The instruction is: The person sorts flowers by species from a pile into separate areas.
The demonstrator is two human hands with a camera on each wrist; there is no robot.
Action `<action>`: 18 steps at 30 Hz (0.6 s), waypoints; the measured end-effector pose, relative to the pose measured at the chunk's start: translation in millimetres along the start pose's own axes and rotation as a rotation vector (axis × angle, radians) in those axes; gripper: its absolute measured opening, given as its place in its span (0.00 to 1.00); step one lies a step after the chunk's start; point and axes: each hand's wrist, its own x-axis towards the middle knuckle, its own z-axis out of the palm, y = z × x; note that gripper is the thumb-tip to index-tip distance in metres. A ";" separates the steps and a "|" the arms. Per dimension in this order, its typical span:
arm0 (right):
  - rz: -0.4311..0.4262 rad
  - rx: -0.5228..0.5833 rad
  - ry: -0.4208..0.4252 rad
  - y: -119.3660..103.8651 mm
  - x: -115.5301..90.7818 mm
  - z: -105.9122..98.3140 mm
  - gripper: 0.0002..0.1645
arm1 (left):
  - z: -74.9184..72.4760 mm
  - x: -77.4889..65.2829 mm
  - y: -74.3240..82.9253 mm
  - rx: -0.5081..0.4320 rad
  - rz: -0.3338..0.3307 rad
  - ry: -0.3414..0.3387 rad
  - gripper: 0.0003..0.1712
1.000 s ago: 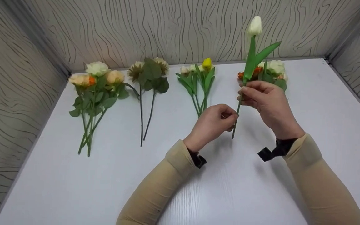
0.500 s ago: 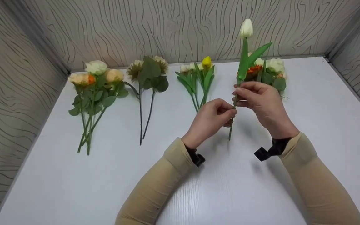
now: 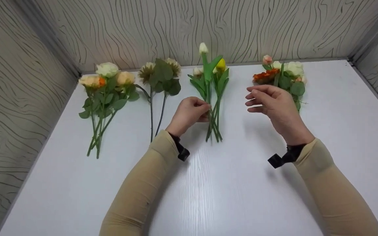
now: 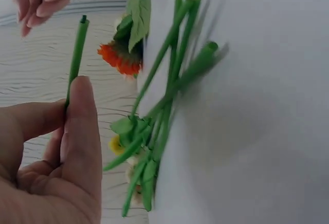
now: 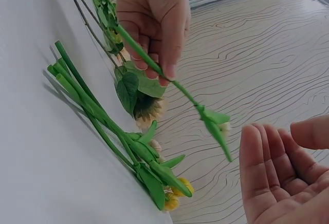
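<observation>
Between its thumb and fingertips, my left hand (image 3: 189,113) pinches the stem of a white tulip (image 3: 203,49). The left wrist view shows the stem's cut end (image 4: 78,44) standing out past the thumb. In the head view this tulip overlaps a bunch of tulips (image 3: 221,86), with yellow and pale heads, lying on the table; the right wrist view shows the held stem (image 5: 185,93) raised above that bunch (image 5: 103,113). My right hand (image 3: 276,109) hovers with fingers loosely extended, holding nothing, in front of a mixed bunch with an orange flower (image 3: 266,76).
On the white table (image 3: 189,196), cream and peach roses (image 3: 107,70) lie at the far left. Beside them are two dark-stemmed flowers (image 3: 152,108), partly behind my left hand and sleeve. A wood-patterned wall (image 3: 176,29) stands along the back edge.
My left hand has carried the white tulip leftward and down to over the tulip bunch. My right hand, which pinched the stem before, has let go and stayed about where it was.
</observation>
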 end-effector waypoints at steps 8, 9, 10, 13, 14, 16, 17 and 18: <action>-0.004 0.006 -0.001 1.9 0.2 0.2 0.21 | -3.1 16.0 -12.7 -0.053 -0.113 -0.007 0.12; -0.002 0.004 0.000 2.0 0.3 0.3 0.21 | -2.9 17.4 -13.6 -0.052 -0.121 -0.009 0.12; 0.000 0.001 0.001 2.0 0.3 0.4 0.21 | -2.8 18.6 -14.4 -0.048 -0.127 -0.011 0.12; 0.003 -0.003 -0.004 1.8 0.0 0.1 0.21 | -2.5 20.6 -16.2 -0.017 -0.141 -0.014 0.13; 0.001 -0.001 -0.005 1.6 -0.2 -0.1 0.21 | -2.4 20.8 -16.6 -0.004 -0.144 -0.015 0.14; -0.001 0.002 -0.006 1.1 -0.5 -0.9 0.21 | -1.9 20.9 -17.0 0.024 -0.148 -0.023 0.15; -0.002 0.003 -0.006 0.8 -0.7 -1.3 0.21 | -1.6 20.9 -17.0 0.037 -0.148 -0.028 0.15; -0.002 0.003 -0.006 0.7 -0.9 -1.8 0.21 | -1.3 20.6 -16.9 0.050 -0.146 -0.032 0.15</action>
